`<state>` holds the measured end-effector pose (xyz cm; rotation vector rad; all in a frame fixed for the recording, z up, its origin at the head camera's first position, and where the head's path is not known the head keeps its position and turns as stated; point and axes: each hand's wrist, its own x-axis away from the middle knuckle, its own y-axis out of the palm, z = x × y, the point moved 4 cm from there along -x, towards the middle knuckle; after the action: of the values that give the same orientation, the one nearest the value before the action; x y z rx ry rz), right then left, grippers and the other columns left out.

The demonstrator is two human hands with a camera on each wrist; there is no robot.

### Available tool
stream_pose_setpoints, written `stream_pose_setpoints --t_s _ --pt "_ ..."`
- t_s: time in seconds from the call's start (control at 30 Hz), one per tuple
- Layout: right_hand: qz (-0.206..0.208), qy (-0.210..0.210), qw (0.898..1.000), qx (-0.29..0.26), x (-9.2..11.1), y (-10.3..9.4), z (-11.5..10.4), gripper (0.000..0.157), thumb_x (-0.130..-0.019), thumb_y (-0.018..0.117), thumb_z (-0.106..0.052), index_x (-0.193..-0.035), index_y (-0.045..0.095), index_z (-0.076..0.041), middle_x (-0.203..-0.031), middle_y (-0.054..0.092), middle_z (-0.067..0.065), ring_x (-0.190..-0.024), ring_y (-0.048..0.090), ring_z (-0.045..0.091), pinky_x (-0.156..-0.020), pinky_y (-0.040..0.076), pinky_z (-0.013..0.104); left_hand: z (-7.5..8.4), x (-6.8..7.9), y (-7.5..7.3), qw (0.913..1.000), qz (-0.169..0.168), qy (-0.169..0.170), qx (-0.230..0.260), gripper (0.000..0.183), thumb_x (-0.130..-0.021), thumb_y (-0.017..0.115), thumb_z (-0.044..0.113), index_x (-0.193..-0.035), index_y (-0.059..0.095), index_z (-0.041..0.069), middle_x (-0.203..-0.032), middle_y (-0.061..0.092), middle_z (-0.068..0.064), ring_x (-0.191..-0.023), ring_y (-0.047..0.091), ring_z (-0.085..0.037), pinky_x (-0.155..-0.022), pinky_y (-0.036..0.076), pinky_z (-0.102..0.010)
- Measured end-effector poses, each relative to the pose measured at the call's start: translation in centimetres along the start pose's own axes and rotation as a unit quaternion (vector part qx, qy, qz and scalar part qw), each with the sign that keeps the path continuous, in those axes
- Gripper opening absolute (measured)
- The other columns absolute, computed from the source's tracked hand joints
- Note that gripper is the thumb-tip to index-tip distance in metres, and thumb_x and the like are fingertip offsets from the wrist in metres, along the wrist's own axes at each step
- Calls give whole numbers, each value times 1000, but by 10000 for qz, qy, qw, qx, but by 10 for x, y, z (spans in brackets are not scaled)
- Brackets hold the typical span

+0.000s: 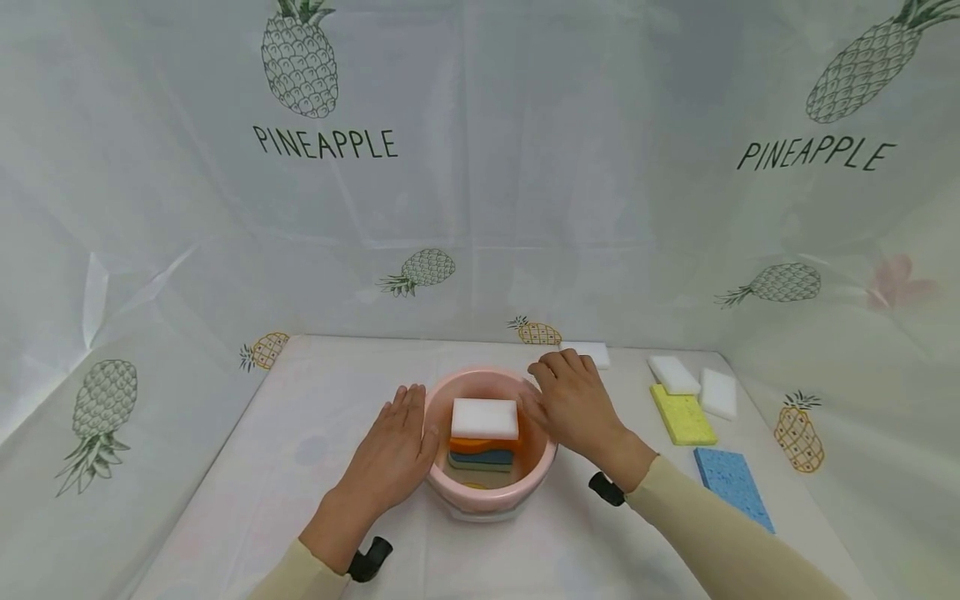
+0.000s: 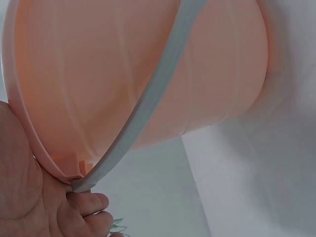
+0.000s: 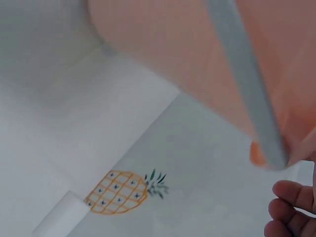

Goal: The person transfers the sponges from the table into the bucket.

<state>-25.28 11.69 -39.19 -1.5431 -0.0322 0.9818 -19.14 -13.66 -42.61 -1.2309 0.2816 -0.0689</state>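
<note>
A pink bucket stands between both hands, its grey handle hanging down the front. Stacked inside it are a white sponge, an orange sponge and a blue-green sponge. My left hand lies along the left side of the rim with straight fingers; in the left wrist view its palm touches the rim by the handle's end. At the right side of the rim is my right hand, fingers loosely bent, thumb over the edge. In the right wrist view its fingertips sit apart from the bucket wall.
On the right of the white-covered table lie a yellow sponge, a blue sponge and two white sponges, one beside the other. Another white sponge lies at the back edge. A pineapple-print sheet hangs behind.
</note>
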Motion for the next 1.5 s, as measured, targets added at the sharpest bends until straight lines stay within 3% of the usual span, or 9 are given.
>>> stream_pose_setpoints --t_s 0.3,0.7,0.97,1.27,1.5 --pt "266 620 9974 238 13 1 44 39 -87 65 -38 -106 62 -4 -105 61 13 -98 51 34 -83 43 49 -1 1 0 10000 40 -27 38 62 -104 38 36 -151 28 -3 -158 31 -17 -149 25 -32 -120 24 -49" --pt "261 837 9941 645 33 12 81 45 -85 67 -37 -107 60 2 -105 61 19 -98 53 40 -83 44 53 -1 0 2 9998 -109 -110 80 64 -104 36 38 -153 25 -2 -159 28 -15 -150 22 -31 -121 22 -48" --pt "132 1007 9915 813 47 19 109 46 -84 69 -35 -107 58 3 -108 59 19 -100 52 41 -84 44 55 0 -1 -1 10000 2 -66 20 63 -104 37 38 -152 27 -1 -158 31 -15 -149 24 -32 -121 22 -49" --pt "-269 1593 9831 862 67 20 151 45 -85 69 -32 -106 57 5 -112 59 23 -106 48 45 -91 40 62 1 -2 -2 9997 -36 0 -236 63 -104 35 39 -152 27 -1 -158 30 -16 -149 23 -32 -121 22 -50" --pt "-964 2329 9636 894 91 22 191 50 -91 61 -35 -110 52 9 -118 51 30 -113 39 52 -94 34 66 1 0 -3 9999 -32 -23 -151 63 -104 36 38 -152 28 -2 -158 31 -16 -149 24 -32 -121 23 -50"
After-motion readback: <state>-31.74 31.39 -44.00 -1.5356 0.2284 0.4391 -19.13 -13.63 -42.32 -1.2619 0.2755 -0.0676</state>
